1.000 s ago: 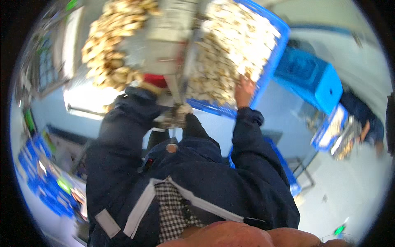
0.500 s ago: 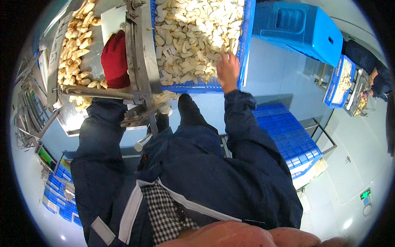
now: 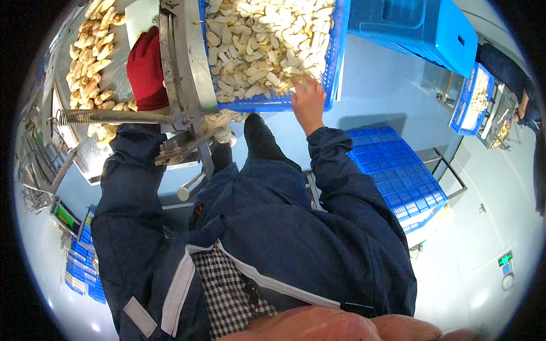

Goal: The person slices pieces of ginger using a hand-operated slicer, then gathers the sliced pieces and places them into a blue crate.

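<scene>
My left hand point(image 3: 147, 71) wears a dark red glove and rests on the steel worktop beside a metal cutting frame point(image 3: 173, 62). Its fingers are bent together and partly hidden, so whatever it holds cannot be seen. Whole pale-brown mushrooms point(image 3: 91, 65) lie piled to the left of the glove. Across the frame, a blue plastic crate point(image 3: 256, 105) is filled with pale mushroom slices point(image 3: 256, 51). My bare right hand point(image 3: 307, 105) reaches over the crate's near right part, fingers slightly apart and touching the slices, with none visibly gripped.
A coiled spring point(image 3: 114, 117) and a lever with a white end point(image 3: 190, 186) sit near my left forearm. Stacked blue crates point(image 3: 398, 176) stand at right, below a large blue bin point(image 3: 409, 28). A co-worker point(image 3: 506, 68) works beside another crate point(image 3: 475, 99) at far right.
The whole view has shifted slightly. Relative to the crate, my right hand has drawn nearer its close edge. My gloved left hand stays by the frame.
</scene>
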A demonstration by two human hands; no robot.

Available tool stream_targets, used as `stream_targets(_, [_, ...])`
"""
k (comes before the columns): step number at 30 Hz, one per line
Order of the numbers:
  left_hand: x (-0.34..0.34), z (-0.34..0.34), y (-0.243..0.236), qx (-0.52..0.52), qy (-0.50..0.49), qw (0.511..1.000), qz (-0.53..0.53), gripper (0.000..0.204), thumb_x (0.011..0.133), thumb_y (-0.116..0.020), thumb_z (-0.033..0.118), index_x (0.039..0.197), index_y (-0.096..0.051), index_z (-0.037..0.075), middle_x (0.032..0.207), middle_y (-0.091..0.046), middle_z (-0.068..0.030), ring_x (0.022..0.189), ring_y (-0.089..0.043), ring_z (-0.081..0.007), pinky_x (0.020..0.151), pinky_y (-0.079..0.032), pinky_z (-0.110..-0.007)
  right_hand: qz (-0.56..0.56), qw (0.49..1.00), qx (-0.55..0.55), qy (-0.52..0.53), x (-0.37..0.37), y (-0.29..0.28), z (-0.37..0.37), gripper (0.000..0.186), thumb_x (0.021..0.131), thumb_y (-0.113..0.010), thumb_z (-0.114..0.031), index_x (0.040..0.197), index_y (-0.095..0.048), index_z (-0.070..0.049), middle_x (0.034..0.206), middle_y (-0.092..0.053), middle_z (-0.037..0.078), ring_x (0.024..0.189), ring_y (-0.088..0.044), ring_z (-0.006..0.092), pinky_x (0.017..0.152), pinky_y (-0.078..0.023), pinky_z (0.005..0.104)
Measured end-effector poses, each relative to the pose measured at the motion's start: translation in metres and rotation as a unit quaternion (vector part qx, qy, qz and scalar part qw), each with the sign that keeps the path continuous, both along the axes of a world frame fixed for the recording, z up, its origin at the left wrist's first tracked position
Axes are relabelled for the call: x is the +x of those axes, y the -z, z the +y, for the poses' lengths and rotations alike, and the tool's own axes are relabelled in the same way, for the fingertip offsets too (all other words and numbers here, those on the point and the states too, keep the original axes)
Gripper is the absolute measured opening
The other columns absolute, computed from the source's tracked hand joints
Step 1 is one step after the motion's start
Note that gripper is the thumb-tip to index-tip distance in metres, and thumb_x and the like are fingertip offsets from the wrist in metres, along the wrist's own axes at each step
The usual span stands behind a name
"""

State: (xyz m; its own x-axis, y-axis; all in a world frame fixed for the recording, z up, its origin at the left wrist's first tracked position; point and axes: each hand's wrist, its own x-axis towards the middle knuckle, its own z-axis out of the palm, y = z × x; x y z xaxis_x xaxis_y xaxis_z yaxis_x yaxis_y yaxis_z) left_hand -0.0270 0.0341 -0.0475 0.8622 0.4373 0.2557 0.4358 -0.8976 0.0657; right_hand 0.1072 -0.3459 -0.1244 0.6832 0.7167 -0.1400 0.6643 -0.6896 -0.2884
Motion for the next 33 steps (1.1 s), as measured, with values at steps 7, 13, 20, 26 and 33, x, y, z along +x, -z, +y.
stream_targets(7, [0.005, 0.000, -0.001, -0.004, 0.000, 1.000, -0.004, 0.037, 0.084, -0.048, 0.009, 0.120, -0.057, 0.011, 0.122, -0.058, -0.0074, 0.114, -0.054, -0.0272, 0.095, -0.044, -0.037, 0.071, 0.993, -0.059, 0.069, -0.003, 0.007, -0.014, 0.036, 0.076, -0.061, -0.016, 0.112, -0.061, -0.014, 0.112, -0.055, 0.010, 0.099, -0.053, 0.0308, 0.080, -0.045, 0.0440])
stream_targets(13, [0.006, 0.000, -0.002, -0.020, -0.002, 1.000, -0.006, 0.038, 0.084, -0.048, 0.009, 0.120, -0.057, 0.010, 0.122, -0.058, -0.0075, 0.113, -0.054, -0.0276, 0.095, -0.044, -0.037, 0.036, 0.996, 0.043, 0.074, 0.009, 0.003, -0.001, 0.043, 0.077, -0.059, -0.017, 0.120, -0.058, -0.017, 0.118, -0.051, 0.013, 0.102, -0.050, 0.0326, 0.086, -0.042, 0.0422])
stream_targets(20, [0.006, 0.004, 0.002, -0.013, 0.010, 1.000, -0.016, 0.039, 0.083, -0.048, 0.008, 0.121, -0.057, 0.010, 0.121, -0.058, -0.0078, 0.113, -0.054, -0.0283, 0.094, -0.045, -0.038, 0.002, 0.998, -0.032, 0.053, 0.013, 0.016, 0.003, 0.044, 0.076, -0.060, -0.020, 0.120, -0.059, -0.022, 0.123, -0.051, 0.007, 0.110, -0.048, 0.0274, 0.091, -0.036, 0.0439])
stream_targets(26, [0.005, 0.002, -0.001, -0.020, 0.009, 0.999, -0.028, 0.038, 0.082, -0.048, 0.008, 0.119, -0.057, 0.009, 0.120, -0.059, -0.0091, 0.112, -0.054, -0.0294, 0.093, -0.045, -0.039, -0.021, 0.999, 0.015, 0.022, 0.037, 0.003, 0.057, 0.044, 0.081, -0.060, -0.028, 0.124, -0.054, -0.023, 0.131, -0.043, 0.007, 0.121, -0.040, 0.0277, 0.097, -0.030, 0.0536])
stream_targets(33, [0.011, -0.007, -0.012, -0.045, 0.007, 0.998, -0.030, 0.036, 0.080, -0.050, 0.009, 0.115, -0.059, 0.008, 0.120, -0.059, -0.0093, 0.111, -0.055, -0.0300, 0.093, -0.045, -0.039, -0.086, 0.992, 0.063, 0.065, 0.065, 0.028, 0.088, 0.042, 0.081, -0.062, -0.028, 0.122, -0.053, -0.024, 0.125, -0.047, 0.007, 0.121, -0.039, 0.0291, 0.096, -0.028, 0.0618])
